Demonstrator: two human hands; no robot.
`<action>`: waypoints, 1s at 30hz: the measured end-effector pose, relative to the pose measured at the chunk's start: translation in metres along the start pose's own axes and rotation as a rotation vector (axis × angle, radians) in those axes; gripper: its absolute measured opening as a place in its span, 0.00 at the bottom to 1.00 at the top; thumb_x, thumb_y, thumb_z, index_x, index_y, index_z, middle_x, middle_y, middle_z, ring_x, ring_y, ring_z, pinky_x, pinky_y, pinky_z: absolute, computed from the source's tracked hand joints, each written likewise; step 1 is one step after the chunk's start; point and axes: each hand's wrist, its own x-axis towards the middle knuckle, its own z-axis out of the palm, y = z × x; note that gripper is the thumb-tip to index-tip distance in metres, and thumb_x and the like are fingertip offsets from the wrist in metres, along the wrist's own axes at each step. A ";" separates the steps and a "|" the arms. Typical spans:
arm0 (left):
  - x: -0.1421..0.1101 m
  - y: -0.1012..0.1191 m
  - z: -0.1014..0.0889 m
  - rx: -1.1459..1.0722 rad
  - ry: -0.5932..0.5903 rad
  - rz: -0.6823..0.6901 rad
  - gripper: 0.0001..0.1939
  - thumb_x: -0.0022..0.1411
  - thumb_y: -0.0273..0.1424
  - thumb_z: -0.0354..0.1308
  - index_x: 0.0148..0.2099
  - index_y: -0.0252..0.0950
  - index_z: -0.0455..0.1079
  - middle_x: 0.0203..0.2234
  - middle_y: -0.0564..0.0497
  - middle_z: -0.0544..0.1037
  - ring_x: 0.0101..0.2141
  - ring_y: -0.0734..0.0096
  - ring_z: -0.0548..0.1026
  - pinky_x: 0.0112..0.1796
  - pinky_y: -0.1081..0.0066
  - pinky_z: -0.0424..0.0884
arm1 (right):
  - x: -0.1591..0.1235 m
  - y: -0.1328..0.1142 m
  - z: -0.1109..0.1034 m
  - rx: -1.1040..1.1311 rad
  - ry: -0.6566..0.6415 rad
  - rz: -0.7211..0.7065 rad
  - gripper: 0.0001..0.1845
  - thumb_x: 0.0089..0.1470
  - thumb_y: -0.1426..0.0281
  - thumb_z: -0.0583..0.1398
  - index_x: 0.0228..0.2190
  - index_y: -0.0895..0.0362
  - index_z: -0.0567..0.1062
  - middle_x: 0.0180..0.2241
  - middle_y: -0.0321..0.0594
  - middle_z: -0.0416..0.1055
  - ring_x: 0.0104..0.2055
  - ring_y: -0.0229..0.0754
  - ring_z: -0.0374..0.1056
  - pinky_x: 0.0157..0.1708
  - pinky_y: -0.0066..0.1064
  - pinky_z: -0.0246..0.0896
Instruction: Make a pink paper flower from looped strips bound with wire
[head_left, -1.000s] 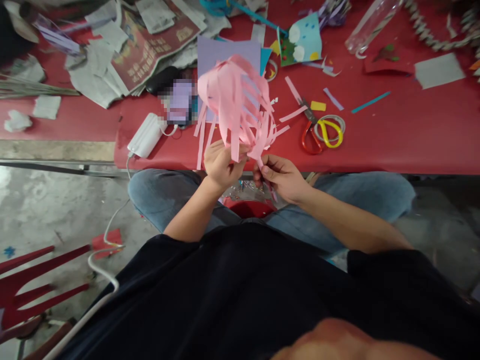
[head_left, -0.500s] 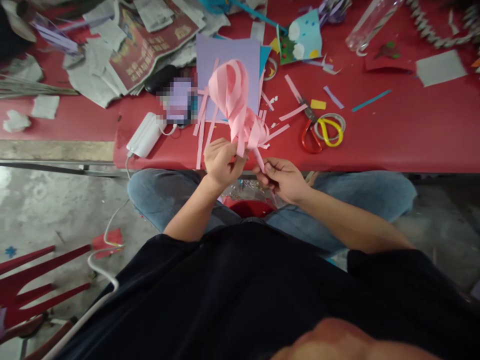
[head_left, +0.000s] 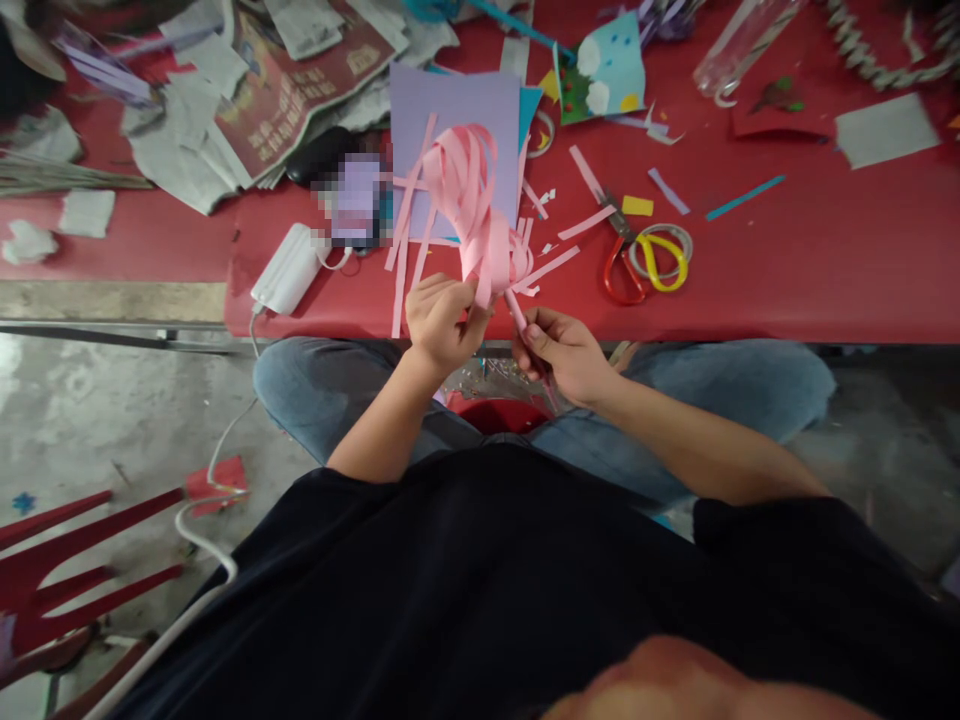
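A looped pink paper-strip flower [head_left: 463,185] rises above the table's front edge, its loops tilted to the left. Below it runs a thin pink stem [head_left: 517,310], gripped by my right hand [head_left: 566,355] between thumb and fingers. My left hand [head_left: 444,322] is closed at the lower loops, pinching the end of a pink strip [head_left: 484,289]. Its fingertips are partly hidden behind the paper. Loose pink strips [head_left: 401,265] lie on the table to the left of the flower, over purple paper sheets [head_left: 457,90].
On the red table [head_left: 810,270] lie scissors [head_left: 626,240] with red and yellow handles, right of my hands. A white power bank [head_left: 289,270] with a cable is at left, near newspapers [head_left: 292,90]. A clear bottle [head_left: 742,50] lies at the back right.
The flower has turned on its stem, so its loops now show spread apart and more edge-on. Both hands stay in nearly the same place.
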 end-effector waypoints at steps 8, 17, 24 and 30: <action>-0.008 0.005 0.015 0.004 0.180 0.136 0.15 0.76 0.43 0.62 0.58 0.43 0.68 0.28 0.58 0.77 0.22 0.77 0.75 0.31 0.68 0.73 | 0.001 -0.003 0.002 -0.071 0.048 -0.045 0.30 0.58 0.43 0.72 0.36 0.55 0.72 0.24 0.32 0.73 0.20 0.31 0.63 0.19 0.23 0.57; -0.004 0.039 0.018 -0.134 0.283 -0.039 0.10 0.71 0.36 0.68 0.47 0.41 0.70 0.28 0.60 0.74 0.24 0.83 0.71 0.29 0.77 0.69 | 0.001 -0.006 0.003 -0.056 0.090 -0.061 0.30 0.56 0.42 0.73 0.35 0.55 0.73 0.25 0.33 0.74 0.20 0.31 0.65 0.20 0.24 0.60; 0.000 0.042 0.017 -0.190 0.304 -0.137 0.12 0.72 0.38 0.67 0.52 0.43 0.70 0.28 0.59 0.73 0.25 0.80 0.72 0.30 0.75 0.71 | 0.001 -0.007 0.003 0.000 0.082 -0.010 0.30 0.55 0.44 0.74 0.36 0.56 0.75 0.24 0.32 0.74 0.19 0.31 0.64 0.19 0.23 0.59; 0.004 0.041 0.014 -0.133 0.238 -0.073 0.06 0.73 0.37 0.67 0.46 0.42 0.74 0.27 0.58 0.76 0.25 0.81 0.73 0.29 0.75 0.71 | 0.000 -0.007 0.003 0.027 0.060 0.035 0.29 0.55 0.45 0.74 0.35 0.57 0.75 0.22 0.32 0.73 0.18 0.31 0.62 0.16 0.23 0.56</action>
